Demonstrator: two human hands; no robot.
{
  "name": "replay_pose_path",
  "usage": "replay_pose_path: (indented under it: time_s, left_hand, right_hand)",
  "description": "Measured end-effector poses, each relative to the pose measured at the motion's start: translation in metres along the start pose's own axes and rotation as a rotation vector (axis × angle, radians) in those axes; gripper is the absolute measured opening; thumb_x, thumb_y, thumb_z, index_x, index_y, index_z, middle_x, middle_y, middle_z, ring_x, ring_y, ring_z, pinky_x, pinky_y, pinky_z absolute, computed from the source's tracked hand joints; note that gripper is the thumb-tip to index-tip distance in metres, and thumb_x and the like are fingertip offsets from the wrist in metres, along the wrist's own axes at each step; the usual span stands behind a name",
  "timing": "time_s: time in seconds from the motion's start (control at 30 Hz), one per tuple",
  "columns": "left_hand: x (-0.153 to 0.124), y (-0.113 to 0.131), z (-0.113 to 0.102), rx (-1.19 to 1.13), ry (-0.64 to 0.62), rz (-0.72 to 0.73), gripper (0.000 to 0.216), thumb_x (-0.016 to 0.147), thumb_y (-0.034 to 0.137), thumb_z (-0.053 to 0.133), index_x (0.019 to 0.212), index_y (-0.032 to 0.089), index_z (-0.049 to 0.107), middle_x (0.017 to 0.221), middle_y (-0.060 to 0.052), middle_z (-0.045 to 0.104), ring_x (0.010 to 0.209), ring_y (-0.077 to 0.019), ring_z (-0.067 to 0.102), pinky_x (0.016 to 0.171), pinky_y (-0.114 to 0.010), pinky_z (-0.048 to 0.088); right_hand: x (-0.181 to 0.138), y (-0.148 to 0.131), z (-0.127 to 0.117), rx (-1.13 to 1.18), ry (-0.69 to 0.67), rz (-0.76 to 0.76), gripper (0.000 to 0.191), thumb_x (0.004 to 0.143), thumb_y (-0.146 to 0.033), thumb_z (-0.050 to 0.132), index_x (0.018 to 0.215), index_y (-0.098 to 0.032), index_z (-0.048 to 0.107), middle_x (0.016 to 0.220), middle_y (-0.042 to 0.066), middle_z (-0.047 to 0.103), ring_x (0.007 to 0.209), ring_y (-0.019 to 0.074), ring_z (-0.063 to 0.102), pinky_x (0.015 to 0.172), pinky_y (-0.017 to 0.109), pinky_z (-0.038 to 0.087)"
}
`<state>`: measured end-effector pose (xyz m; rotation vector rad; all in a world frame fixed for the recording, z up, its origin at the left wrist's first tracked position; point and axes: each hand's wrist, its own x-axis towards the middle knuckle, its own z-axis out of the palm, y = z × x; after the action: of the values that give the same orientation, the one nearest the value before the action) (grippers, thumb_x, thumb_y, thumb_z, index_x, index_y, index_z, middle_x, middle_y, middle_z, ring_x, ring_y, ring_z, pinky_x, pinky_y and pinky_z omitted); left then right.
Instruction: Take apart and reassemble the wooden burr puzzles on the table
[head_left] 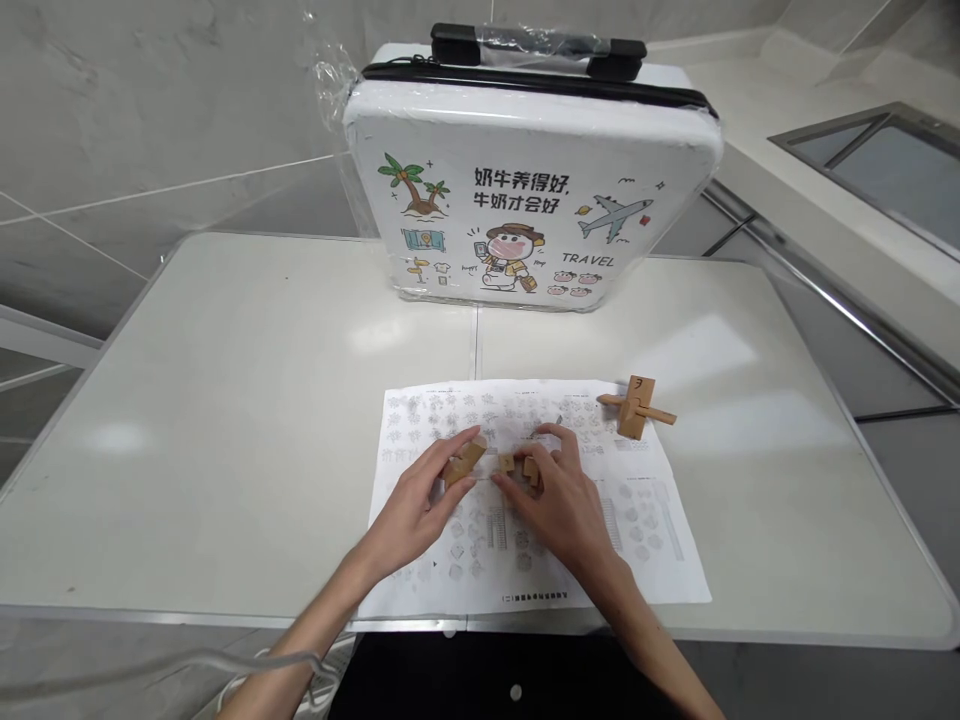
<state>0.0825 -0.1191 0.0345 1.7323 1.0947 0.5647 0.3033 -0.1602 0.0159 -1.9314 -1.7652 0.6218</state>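
Low centre of the frame, the left hand (pixel 412 508)'s grip pinches a notched wooden piece (pixel 468 459); the right hand (pixel 561 500)'s pinches a wooden part (pixel 506 463), showing as 2 ends, above the printed sheet (pixel 664 570). Light fingertip pressure, with notches kept visible and square, should help alignment.

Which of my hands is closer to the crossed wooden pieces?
Your right hand. It is left of the crossed wooden pieces and closer to you; your left hand is farther left.
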Motion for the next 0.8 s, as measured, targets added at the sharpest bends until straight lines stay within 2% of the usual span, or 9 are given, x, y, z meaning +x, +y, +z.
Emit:
replay_pose_path:
  time_s: [0.1, 0.17, 0.23, 0.33, 0.4, 0.5, 0.6, 0.7, 0.8]
  left_hand:
    - [-0.002, -0.004, 0.000, 0.004, -0.021, -0.015, 0.047, 0.113, 0.038, 0.045, 0.160, 0.038, 0.046, 0.121, -0.007, 0.068, 0.092, -0.0190, 0.066, 0.080, -0.033, 0.059]
    - [-0.004, -0.007, 0.000, -0.019, -0.010, -0.048, 0.050, 0.112, 0.039, 0.047, 0.162, 0.036, 0.043, 0.115, -0.006, 0.070, 0.087, -0.0182, 0.067, 0.079, -0.033, 0.060]
    - [-0.006, -0.010, 0.000, -0.047, 0.033, -0.077, 0.054, 0.109, 0.042, 0.055, 0.161, 0.034, 0.042, 0.118, -0.006, 0.073, 0.089, -0.0191, 0.070, 0.077, -0.032, 0.060]
    - [-0.007, -0.011, -0.001, -0.029, 0.112, -0.027, 0.039, 0.105, 0.042, 0.063, 0.143, 0.030, 0.061, 0.123, -0.007, 0.075, 0.099, -0.0214, 0.073, 0.075, -0.030, 0.060]
    - [-0.006, -0.011, -0.003, -0.012, 0.150, 0.026, 0.028, 0.104, 0.040, 0.066, 0.129, 0.028, 0.070, 0.119, -0.006, 0.077, 0.098, -0.0208, 0.073, 0.067, -0.026, 0.057]
    - [-0.005, -0.009, -0.005, -0.015, 0.160, 0.049, 0.024, 0.102, 0.038, 0.069, 0.122, 0.027, 0.075, 0.116, -0.006, 0.079, 0.090, -0.0190, 0.073, 0.057, -0.023, 0.052]
    - [-0.004, -0.007, -0.007, -0.025, 0.135, 0.041, 0.027, 0.103, 0.037, 0.067, 0.127, 0.028, 0.075, 0.120, -0.006, 0.079, 0.089, -0.0189, 0.074, 0.059, -0.024, 0.055]
    - [-0.004, -0.006, -0.008, -0.059, 0.063, 0.036, 0.031, 0.106, 0.035, 0.061, 0.134, 0.030, 0.072, 0.127, -0.005, 0.077, 0.100, -0.0201, 0.076, 0.077, -0.029, 0.062]
    - [-0.004, -0.005, -0.008, -0.106, 0.002, 0.003, 0.036, 0.107, 0.033, 0.060, 0.143, 0.031, 0.064, 0.130, -0.004, 0.076, 0.107, -0.0198, 0.076, 0.095, -0.035, 0.062]
  right_hand:
    - [0.003, -0.006, 0.001, -0.019, -0.018, 0.022, 0.032, 0.098, -0.052, 0.066, 0.098, -0.020, 0.068, 0.145, 0.017, 0.048, 0.075, 0.0172, 0.067, 0.046, 0.028, 0.049]
    - [0.004, -0.009, 0.001, -0.030, -0.026, 0.042, 0.028, 0.098, -0.047, 0.065, 0.095, -0.019, 0.068, 0.144, 0.017, 0.048, 0.072, 0.0157, 0.066, 0.044, 0.027, 0.046]
    - [0.004, -0.012, 0.002, -0.035, -0.016, 0.048, 0.025, 0.097, -0.043, 0.065, 0.095, -0.019, 0.070, 0.142, 0.016, 0.049, 0.070, 0.0143, 0.063, 0.043, 0.026, 0.043]
    - [0.004, -0.014, 0.002, -0.018, 0.024, 0.053, 0.025, 0.098, -0.042, 0.063, 0.094, -0.020, 0.074, 0.138, 0.015, 0.051, 0.068, 0.0136, 0.060, 0.044, 0.027, 0.041]
    - [0.004, -0.015, 0.000, 0.050, 0.048, 0.065, 0.027, 0.099, -0.044, 0.063, 0.095, -0.021, 0.076, 0.136, 0.014, 0.052, 0.067, 0.0134, 0.058, 0.047, 0.029, 0.045]
    - [0.004, -0.016, -0.010, 0.287, 0.070, 0.098, 0.029, 0.099, -0.048, 0.065, 0.099, -0.022, 0.077, 0.131, 0.013, 0.054, 0.069, 0.0132, 0.057, 0.059, 0.033, 0.054]
    - [0.004, -0.016, -0.022, 0.593, 0.001, 0.177, 0.030, 0.101, -0.052, 0.065, 0.102, -0.023, 0.073, 0.112, 0.010, 0.064, 0.073, 0.0159, 0.060, 0.064, 0.033, 0.055]
    - [0.002, -0.014, -0.029, 0.892, -0.138, 0.268, 0.030, 0.102, -0.053, 0.065, 0.106, -0.023, 0.069, 0.091, 0.004, 0.068, 0.069, 0.0156, 0.058, 0.060, 0.029, 0.050]
    - [0.002, -0.013, -0.031, 1.075, -0.167, 0.308, 0.033, 0.098, -0.048, 0.072, 0.121, -0.026, 0.067, 0.093, 0.003, 0.069, 0.067, 0.0147, 0.059, 0.057, 0.028, 0.049]
